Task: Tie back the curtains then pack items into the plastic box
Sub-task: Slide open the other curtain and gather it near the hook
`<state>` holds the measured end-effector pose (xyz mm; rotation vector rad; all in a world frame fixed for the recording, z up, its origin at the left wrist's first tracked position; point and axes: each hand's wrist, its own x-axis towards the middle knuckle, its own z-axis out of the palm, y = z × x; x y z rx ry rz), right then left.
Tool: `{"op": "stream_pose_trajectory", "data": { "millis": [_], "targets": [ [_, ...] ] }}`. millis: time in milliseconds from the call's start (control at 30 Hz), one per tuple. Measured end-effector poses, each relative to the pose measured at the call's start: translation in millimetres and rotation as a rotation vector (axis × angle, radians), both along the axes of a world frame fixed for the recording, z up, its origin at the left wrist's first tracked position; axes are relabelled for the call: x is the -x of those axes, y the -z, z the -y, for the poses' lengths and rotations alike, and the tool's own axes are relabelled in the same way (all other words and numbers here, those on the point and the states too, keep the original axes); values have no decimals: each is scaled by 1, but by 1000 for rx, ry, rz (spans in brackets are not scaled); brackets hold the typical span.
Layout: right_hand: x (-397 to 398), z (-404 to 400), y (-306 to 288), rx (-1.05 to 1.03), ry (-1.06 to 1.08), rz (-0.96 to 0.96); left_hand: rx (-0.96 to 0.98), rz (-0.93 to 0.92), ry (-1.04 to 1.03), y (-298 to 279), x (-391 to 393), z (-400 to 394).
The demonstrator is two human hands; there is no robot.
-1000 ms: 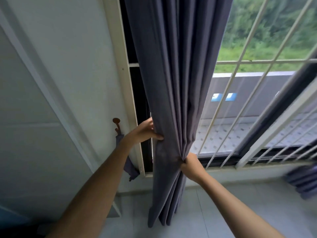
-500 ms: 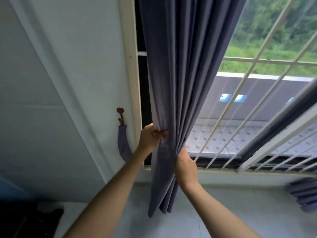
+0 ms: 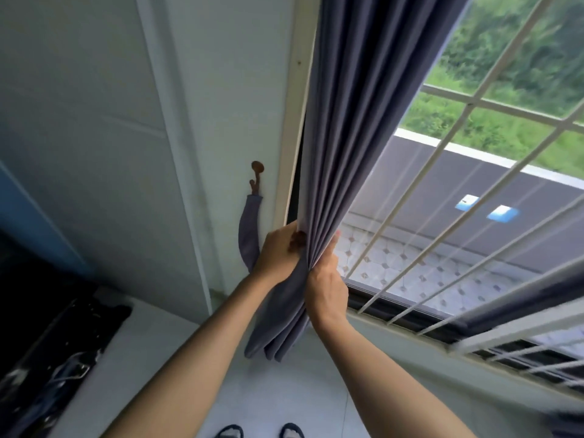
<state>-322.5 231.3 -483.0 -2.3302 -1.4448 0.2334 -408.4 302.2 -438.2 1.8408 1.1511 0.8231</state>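
A grey-purple curtain [image 3: 354, 128] hangs at the left side of the window, gathered into tight folds. My left hand [image 3: 278, 248] grips the curtain's left edge at sill height. My right hand [image 3: 327, 279] pinches the bunched folds from the right, touching the left hand's side. A matching fabric tie-back [image 3: 249, 232] dangles from a brown wall hook [image 3: 256, 175] just left of the window frame, close to my left hand. The plastic box is out of sight.
White window bars [image 3: 442, 216] cover the glass on the right. A second curtain [image 3: 521, 298] bunches at the right edge. A white surface [image 3: 132, 358] with dark cables and bags lies lower left. My feet in slippers [image 3: 262, 431] stand on the tiled floor.
Both hands have drawn the curtain left toward the frame and come together, squeezing the folds tighter. The view has tilted down and left, showing the white surface and my feet.
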Motion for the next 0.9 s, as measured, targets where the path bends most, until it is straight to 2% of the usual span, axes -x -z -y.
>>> {"op": "stream_pose_trajectory", "data": {
  "millis": [233,400,533,667,800,833,900],
  "targets": [
    [-3,-15,8,40,-8,108,124,32,133,2,12,3],
    [-5,-20,15,6,-24,81,133,83,76,-3,11,9],
    [-12,-21,22,-53,-52,60,37,-46,-41,-2,2,11],
    [-24,-23,21,-69,-162,-92,-40,-155,-192,2,-8,8],
    [-50,-13,3,-276,-307,-483,4,-116,-216,1,-7,-2],
    [-58,-15,-1,-294,-322,-596,30,-101,-191,1,-7,-2],
    [-73,-25,-9,-199,-371,-770,70,-55,-151,4,-10,-2]
  ]
}}
